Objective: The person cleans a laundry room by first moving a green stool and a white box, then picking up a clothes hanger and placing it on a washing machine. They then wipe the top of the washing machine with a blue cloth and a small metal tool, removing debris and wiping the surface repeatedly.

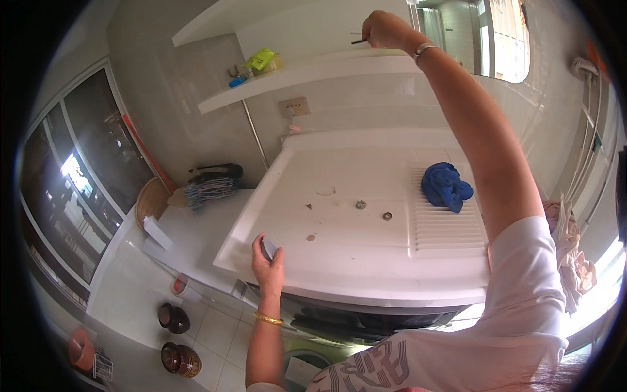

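My left hand grips a small grey rounded object above the front left corner of a white washbasin counter; its exact kind is unclear. Raised high in front of a white wall shelf, my right hand is closed around thin items. One is a short dark stick-like piece. A crumpled blue cloth rests on the ribbed washboard part of the basin. Near the middle of the basin are a metal drain fitting and a small dark-rimmed ring.
Against the wall, the shelf bears a green packet and a blue object. A mirror hangs at upper right. Left of the basin are bundled clothes hangers and a white bottle. Brown lidded jars stand on the tiled floor.
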`<action>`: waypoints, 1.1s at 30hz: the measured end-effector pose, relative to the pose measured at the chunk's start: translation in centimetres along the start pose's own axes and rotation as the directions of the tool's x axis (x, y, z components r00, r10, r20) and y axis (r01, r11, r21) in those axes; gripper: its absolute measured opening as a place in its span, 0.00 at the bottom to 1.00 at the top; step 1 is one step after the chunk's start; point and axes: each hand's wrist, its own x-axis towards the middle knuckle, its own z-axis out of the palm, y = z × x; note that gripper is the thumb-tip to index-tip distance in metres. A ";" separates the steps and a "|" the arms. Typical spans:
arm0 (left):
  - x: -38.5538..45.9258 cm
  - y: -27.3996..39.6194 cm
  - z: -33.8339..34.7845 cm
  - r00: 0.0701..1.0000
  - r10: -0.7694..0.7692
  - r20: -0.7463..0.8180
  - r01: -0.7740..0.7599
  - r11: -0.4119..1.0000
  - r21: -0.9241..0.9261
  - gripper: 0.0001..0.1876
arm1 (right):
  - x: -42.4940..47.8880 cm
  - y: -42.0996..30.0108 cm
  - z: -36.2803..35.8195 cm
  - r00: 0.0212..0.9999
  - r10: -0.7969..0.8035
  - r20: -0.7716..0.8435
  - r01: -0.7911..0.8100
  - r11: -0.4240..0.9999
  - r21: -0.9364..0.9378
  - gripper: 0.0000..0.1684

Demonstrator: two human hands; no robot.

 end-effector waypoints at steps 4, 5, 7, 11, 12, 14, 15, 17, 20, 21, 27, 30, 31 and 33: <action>0.1 -0.9 0.0 0.997 0.073 -0.004 -0.071 0.978 0.196 0.27 | 1.9 -0.5 2.5 0.990 0.055 0.132 -0.061 0.997 0.045 0.02; 0.0 -0.7 0.2 0.996 0.085 0.000 -0.083 0.969 0.233 0.28 | 2.2 -0.6 2.6 0.983 0.093 0.160 -0.104 0.993 0.062 0.01; -0.3 -0.6 -0.3 0.995 0.103 -0.008 -0.097 0.955 0.279 0.27 | 1.5 -2.3 2.8 0.976 0.130 0.176 -0.149 0.984 0.096 0.08; -0.3 -0.5 -0.1 0.990 0.138 -0.014 -0.129 0.955 0.266 0.27 | 0.7 -2.8 2.6 0.983 0.103 0.149 -0.127 0.979 0.161 0.12; -0.2 -0.5 0.0 0.990 0.140 -0.012 -0.131 0.955 0.266 0.27 | 0.7 -2.7 2.5 0.981 0.130 0.143 -0.152 0.976 0.153 0.10; -0.2 -0.4 0.0 0.994 0.109 -0.012 -0.102 0.959 0.265 0.27 | 0.8 -2.7 2.7 0.974 0.182 0.133 -0.201 0.969 0.141 0.07; -0.3 -0.2 -0.3 0.995 0.094 -0.017 -0.086 0.958 0.273 0.27 | 0.8 -2.9 2.6 0.983 0.123 0.137 -0.135 0.988 0.077 0.05; -0.3 0.1 -1.2 0.993 0.111 -0.036 -0.095 0.948 0.304 0.27 | 0.9 -3.3 2.4 0.988 -0.001 0.155 0.007 0.999 -0.041 0.02; -0.2 0.6 -1.2 0.990 0.135 -0.028 -0.118 0.938 0.324 0.28 | 2.6 1.3 3.9 0.689 -0.724 0.039 0.677 0.623 -0.392 0.01; -0.3 0.1 -0.1 0.993 0.122 -0.004 -0.114 0.943 0.311 0.28 | 3.3 3.4 5.1 0.958 -0.288 0.014 0.284 0.936 -0.208 0.03; -0.4 0.3 0.1 0.988 0.152 -0.031 -0.137 0.947 0.289 0.27 | -5.2 -8.1 0.5 0.842 -0.160 -0.515 0.391 0.839 0.378 0.12; -0.7 0.3 -0.9 0.988 0.148 -0.043 -0.124 0.929 0.349 0.27 | -12.0 -13.4 3.0 0.851 -0.388 -0.355 0.526 0.642 0.558 0.10; -0.6 0.5 -0.8 0.988 0.149 -0.038 -0.127 0.930 0.345 0.27 | -13.1 -13.1 6.5 0.822 -0.485 -0.299 0.567 0.646 0.512 0.11; -0.6 0.6 -0.7 0.989 0.146 -0.031 -0.127 0.933 0.337 0.27 | -15.4 -12.7 11.8 0.840 -0.483 0.248 0.354 0.833 0.425 0.11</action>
